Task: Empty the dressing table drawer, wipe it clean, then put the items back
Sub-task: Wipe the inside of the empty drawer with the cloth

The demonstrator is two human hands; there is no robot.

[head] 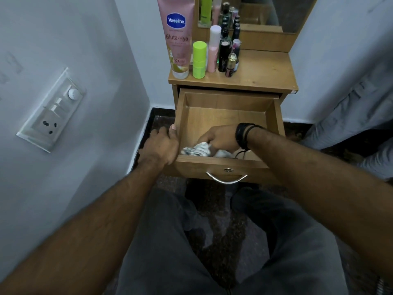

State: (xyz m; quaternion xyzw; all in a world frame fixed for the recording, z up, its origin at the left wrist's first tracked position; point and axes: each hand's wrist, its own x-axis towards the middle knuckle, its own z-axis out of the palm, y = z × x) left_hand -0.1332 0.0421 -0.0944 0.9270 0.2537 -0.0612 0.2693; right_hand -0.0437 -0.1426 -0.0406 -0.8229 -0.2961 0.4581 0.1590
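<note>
Right hand (221,139) pinches the cloth (197,149), fingertips hidden; left hand (162,145) grips the drawer (276,116).

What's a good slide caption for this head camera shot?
Right hand wipes the emptied drawer with a cloth; left hand steadies its side.

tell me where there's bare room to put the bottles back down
Free: the drawer floor from its back wall forward to the right hand and cloth; the tabletop right of the bottles. Crowded: the tabletop's left part, and the drawer's front, where the left hand grips the left wall.
</note>
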